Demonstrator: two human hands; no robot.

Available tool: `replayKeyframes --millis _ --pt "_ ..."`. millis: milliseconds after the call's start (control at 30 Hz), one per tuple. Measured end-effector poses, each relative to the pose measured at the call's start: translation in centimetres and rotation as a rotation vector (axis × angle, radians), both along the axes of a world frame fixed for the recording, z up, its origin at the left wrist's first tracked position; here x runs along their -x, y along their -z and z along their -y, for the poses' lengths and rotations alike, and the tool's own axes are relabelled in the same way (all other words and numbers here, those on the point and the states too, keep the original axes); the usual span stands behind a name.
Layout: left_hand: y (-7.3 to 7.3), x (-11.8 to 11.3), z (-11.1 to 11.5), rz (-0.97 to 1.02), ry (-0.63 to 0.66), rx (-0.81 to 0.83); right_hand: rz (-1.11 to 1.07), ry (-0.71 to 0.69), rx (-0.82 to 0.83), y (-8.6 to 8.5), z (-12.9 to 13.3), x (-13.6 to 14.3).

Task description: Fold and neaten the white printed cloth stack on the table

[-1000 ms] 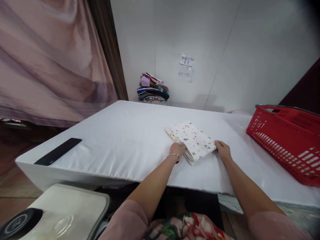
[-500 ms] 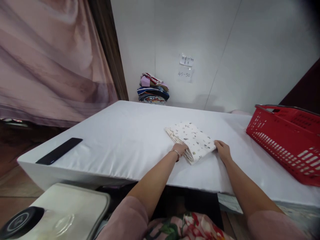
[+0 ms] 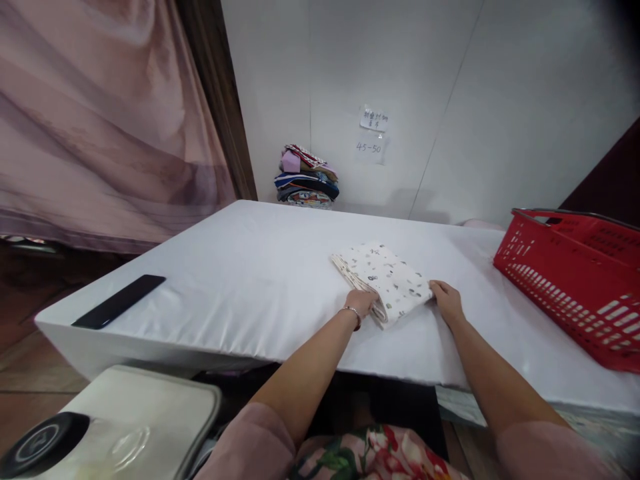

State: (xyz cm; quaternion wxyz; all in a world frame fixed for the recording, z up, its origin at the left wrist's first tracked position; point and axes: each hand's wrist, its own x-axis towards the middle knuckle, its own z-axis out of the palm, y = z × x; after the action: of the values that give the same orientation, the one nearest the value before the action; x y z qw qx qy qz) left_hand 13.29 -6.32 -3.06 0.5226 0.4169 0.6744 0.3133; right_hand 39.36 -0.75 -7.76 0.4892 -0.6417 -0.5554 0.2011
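A folded cream cloth (image 3: 387, 273) with a small scattered print lies on the white-covered table (image 3: 250, 267), its stacked layers showing along the left edge. My left hand (image 3: 361, 302), with a bracelet at the wrist, grips the near left edge, its fingertips partly hidden among the folds. At the right corner my right hand (image 3: 447, 300) pinches the fabric between thumb and fingers. Whether the cloth is a garment or a plain sheet, I cannot tell.
A red plastic basket (image 3: 570, 280) stands at the table's right. Folded fabrics (image 3: 307, 177) are piled beyond the far edge against the wall. A flat black object (image 3: 120, 301) lies at the left. Below the near left edge is a white lidded box (image 3: 145, 420).
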Motion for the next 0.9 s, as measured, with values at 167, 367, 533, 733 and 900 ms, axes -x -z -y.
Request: replayKeyframes --millis 167,367,533,733,900 --pt "-0.5 0.1 -0.1 0.131 0.044 0.035 0.003 -0.010 -0.004 0.4 -0.3 -0.3" --pt "0.4 -0.4 -0.3 0.038 0.005 -0.033 0.026 -0.007 0.011 0.7 -0.5 -0.6" --pt "1.7 0.1 -0.1 -0.150 0.036 -0.112 0.026 -0.012 0.013 0.4 -0.2 -0.4" --pt "1.7 0.7 0.0 -0.268 0.099 -0.133 0.026 -0.017 0.007 0.5 -0.3 -0.4" --pt "1.3 0.9 0.0 -0.459 0.132 -0.203 0.029 -0.018 0.020 0.5 -0.3 -0.5"
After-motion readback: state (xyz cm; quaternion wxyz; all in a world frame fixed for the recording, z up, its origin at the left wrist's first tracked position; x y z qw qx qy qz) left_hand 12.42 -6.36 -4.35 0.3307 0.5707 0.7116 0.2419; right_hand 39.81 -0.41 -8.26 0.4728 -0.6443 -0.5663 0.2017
